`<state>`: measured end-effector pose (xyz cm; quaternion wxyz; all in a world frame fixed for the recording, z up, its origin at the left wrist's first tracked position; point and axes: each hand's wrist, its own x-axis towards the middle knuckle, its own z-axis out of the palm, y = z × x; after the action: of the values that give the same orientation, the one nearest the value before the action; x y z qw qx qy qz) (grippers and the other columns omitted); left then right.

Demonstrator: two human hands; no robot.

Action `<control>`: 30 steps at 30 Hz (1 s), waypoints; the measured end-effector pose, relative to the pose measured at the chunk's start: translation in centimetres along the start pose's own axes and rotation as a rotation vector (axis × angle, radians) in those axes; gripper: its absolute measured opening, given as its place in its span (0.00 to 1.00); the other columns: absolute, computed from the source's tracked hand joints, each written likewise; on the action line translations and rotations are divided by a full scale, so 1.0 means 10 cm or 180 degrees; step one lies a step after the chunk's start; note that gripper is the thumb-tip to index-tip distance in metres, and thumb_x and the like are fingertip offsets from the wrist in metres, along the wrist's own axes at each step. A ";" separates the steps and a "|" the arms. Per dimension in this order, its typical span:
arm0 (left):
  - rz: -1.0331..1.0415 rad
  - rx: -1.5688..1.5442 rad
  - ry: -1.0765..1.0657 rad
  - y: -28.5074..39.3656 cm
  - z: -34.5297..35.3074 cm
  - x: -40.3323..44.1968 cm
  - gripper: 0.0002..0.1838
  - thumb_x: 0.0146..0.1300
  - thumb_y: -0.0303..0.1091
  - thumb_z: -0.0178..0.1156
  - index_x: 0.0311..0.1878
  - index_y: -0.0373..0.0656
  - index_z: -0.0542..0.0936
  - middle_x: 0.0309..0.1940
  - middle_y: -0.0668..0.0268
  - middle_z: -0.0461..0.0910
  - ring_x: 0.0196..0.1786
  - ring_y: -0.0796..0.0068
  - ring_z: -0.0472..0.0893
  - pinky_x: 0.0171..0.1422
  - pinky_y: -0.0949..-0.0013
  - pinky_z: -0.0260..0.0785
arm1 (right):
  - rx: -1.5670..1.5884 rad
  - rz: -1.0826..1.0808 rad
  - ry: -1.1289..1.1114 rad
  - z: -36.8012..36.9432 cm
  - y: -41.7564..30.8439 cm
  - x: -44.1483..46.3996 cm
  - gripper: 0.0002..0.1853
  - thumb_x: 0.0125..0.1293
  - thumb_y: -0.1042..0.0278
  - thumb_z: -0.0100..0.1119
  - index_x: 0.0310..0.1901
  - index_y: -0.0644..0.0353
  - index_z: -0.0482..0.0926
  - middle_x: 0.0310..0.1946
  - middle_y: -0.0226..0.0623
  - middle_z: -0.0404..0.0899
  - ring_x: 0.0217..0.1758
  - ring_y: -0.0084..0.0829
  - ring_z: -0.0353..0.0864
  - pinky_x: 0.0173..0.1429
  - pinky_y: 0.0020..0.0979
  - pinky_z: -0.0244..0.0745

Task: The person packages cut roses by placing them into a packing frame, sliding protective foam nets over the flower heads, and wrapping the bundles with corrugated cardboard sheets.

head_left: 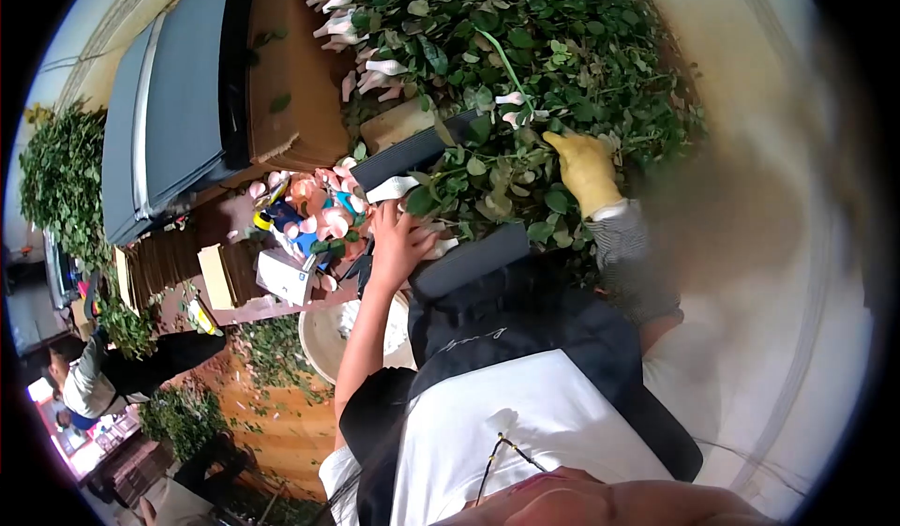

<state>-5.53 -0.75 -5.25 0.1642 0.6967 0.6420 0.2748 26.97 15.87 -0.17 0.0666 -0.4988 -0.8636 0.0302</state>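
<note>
My bare left hand (399,245) lies with its fingers spread over rose heads in white net sleeves. One sleeved rose head (392,188) sits just beyond the fingertips; another (441,248) shows beside the palm. Leafy rose stems (506,184) run rightward from there, between a dark grey board (473,262) nearest my body and a second dark grey strip (412,156) farther away. On the right, my right hand (586,174), in a yellow glove, touches the leaves with one finger stretched out; the leaves partly hide its other fingers. Small pink sleeved heads (511,109) lie just beyond it.
A big pile of rose stems (553,29) covers the far side, with sleeved heads (333,1) along its left. Stacked cardboard sheets (187,95) stand left, near loose petals (328,217). A round tub (323,338) stands below. Another person (89,385) is at far left.
</note>
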 end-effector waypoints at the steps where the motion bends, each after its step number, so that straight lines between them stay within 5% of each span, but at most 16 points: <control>1: -0.0101 -0.0117 0.0129 -0.02 0.05 -0.04 0.29 0.48 0.39 0.77 0.53 0.38 0.81 0.59 0.47 0.71 0.61 0.43 0.70 0.66 0.46 0.63 | -0.0190 0.0072 -0.0217 0.31 0.10 0.00 0.20 0.60 0.78 0.57 0.54 0.50 0.83 0.42 0.42 0.86 0.46 0.46 0.85 0.51 0.43 0.79; 8: -0.0327 -0.0010 0.0090 -0.07 0.03 -0.09 0.25 0.44 0.40 0.79 0.45 0.40 0.82 0.56 0.49 0.72 0.58 0.45 0.73 0.62 0.48 0.65 | -0.0130 0.0292 0.1045 -0.04 -0.20 0.07 0.18 0.59 0.77 0.54 0.49 0.52 0.84 0.48 0.40 0.85 0.54 0.44 0.82 0.62 0.42 0.74; 12: -0.0163 0.0219 0.0021 0.06 -0.07 0.02 0.28 0.44 0.38 0.79 0.48 0.38 0.82 0.55 0.50 0.72 0.57 0.46 0.73 0.61 0.49 0.66 | -0.0614 0.0682 0.0489 0.31 -0.14 -0.13 0.14 0.60 0.70 0.53 0.46 0.51 0.84 0.50 0.36 0.85 0.58 0.39 0.81 0.68 0.43 0.68; 18: -0.0245 0.0077 0.0136 -0.02 0.01 -0.03 0.28 0.45 0.37 0.79 0.48 0.34 0.80 0.54 0.48 0.72 0.58 0.44 0.73 0.61 0.48 0.66 | -0.0072 0.1041 0.0978 -0.07 -0.02 -0.16 0.16 0.58 0.76 0.56 0.48 0.55 0.84 0.43 0.39 0.85 0.54 0.43 0.81 0.68 0.44 0.68; 24: -0.0293 0.0092 -0.0006 -0.02 0.01 -0.04 0.27 0.48 0.38 0.78 0.50 0.36 0.80 0.55 0.49 0.71 0.58 0.45 0.71 0.62 0.49 0.64 | -0.0032 0.0361 -0.0118 0.55 0.14 -0.14 0.18 0.60 0.76 0.54 0.49 0.51 0.85 0.38 0.40 0.85 0.51 0.41 0.83 0.65 0.41 0.71; 28: -0.0443 0.0223 -0.0030 0.01 0.00 -0.07 0.27 0.50 0.41 0.76 0.51 0.38 0.81 0.54 0.49 0.72 0.59 0.45 0.71 0.64 0.46 0.63 | -0.0264 0.0669 -0.0050 0.37 0.05 -0.22 0.18 0.59 0.77 0.53 0.49 0.50 0.85 0.35 0.37 0.85 0.45 0.41 0.83 0.55 0.41 0.76; 30: -0.0311 0.0227 0.0109 0.03 0.00 -0.06 0.27 0.50 0.42 0.76 0.52 0.40 0.81 0.54 0.50 0.72 0.60 0.45 0.71 0.65 0.46 0.63 | -0.0082 0.0467 0.0644 0.08 0.12 -0.18 0.17 0.59 0.78 0.53 0.47 0.53 0.85 0.31 0.39 0.82 0.40 0.43 0.82 0.50 0.42 0.76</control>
<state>-5.33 -1.34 -5.15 0.1415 0.6652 0.6873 0.2553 28.79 14.92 -1.26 0.1447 -0.5620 -0.8140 -0.0265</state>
